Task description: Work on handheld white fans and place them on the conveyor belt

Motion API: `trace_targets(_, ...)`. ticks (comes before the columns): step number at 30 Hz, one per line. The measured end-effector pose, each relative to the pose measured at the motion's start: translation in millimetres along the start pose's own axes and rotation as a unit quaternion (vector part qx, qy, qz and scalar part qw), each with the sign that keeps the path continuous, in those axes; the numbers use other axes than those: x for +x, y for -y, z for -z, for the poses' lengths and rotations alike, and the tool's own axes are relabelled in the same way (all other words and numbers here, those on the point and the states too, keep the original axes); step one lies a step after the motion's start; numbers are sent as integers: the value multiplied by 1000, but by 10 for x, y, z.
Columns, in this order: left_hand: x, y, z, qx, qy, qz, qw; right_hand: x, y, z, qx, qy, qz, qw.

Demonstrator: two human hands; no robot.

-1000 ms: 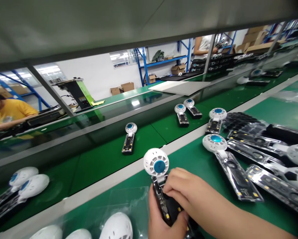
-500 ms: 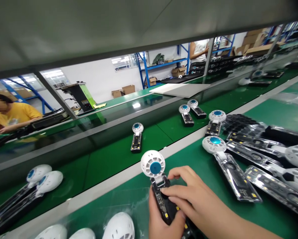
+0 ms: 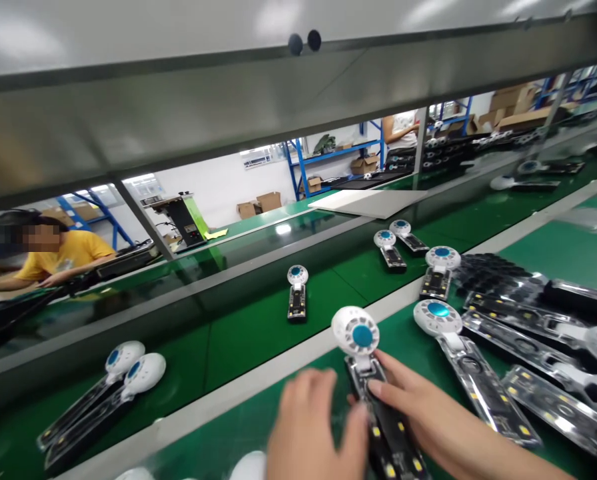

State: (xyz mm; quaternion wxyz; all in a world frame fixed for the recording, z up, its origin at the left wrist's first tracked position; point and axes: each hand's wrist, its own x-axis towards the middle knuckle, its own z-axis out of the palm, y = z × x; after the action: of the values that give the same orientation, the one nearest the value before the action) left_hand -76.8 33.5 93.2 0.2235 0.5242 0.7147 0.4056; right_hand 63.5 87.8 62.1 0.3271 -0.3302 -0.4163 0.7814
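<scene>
My right hand (image 3: 413, 400) is closed around a black device with a round white head (image 3: 386, 417), its thumb lying across the front just below the head. The head has a ribbed ring and a blue disc in its middle; small yellow squares dot the dark body. My left hand (image 3: 311, 423) is slightly blurred, fingers apart, just left of the device. Its thumb overlaps the device's edge; whether it touches cannot be made out. Close on the right, a similar device in a clear casing (image 3: 493, 393) lies on the green worktop (image 3: 258, 420).
More such devices lie piled at right beside a black bumpy sheet (image 3: 493, 273). Across a pale rail (image 3: 188, 413), a green conveyor belt (image 3: 248, 340) carries several more. Behind are a white panel (image 3: 368, 201) and a person in yellow (image 3: 73, 257). A metal beam (image 3: 203, 113) spans overhead.
My left hand has come off the lower part of the device and moved to its left, fingers spreading. My right hand has gone from fingering the front to gripping the device. The view has tilted up.
</scene>
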Motion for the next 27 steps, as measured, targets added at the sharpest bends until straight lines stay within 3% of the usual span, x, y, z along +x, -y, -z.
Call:
trace_targets(2,441,-130,263,158,16,-12,987,4,93,40,50,-24,-17,998)
trace_targets(3,691,-156,334,188,14,-12,982,8,124,52,57,-35,-15,998)
trace_targets(5,1186,-117,328,218,15,9,976,18,149,63,49,-49,15,997)
trace_targets(8,1771,79,39,218,43,74,972,45,110,66,24,-54,64,996)
trace_targets(12,2146,305,-407,167,100,152,969,114,41,99,0,-71,91,993)
trace_targets(16,2214,340,-603,75,132,189,970,157,19,162,11,-68,108,992)
trace_targets(21,1995,179,-537,-130,145,227,954,88,30,124,70,-84,62,992)
trace_targets(24,1751,68,-379,-245,122,230,934,250,132,26,-49,-111,86,989)
trace_targets(27,1527,36,-232,-313,67,230,919,688,411,-24,-178,-169,143,959)
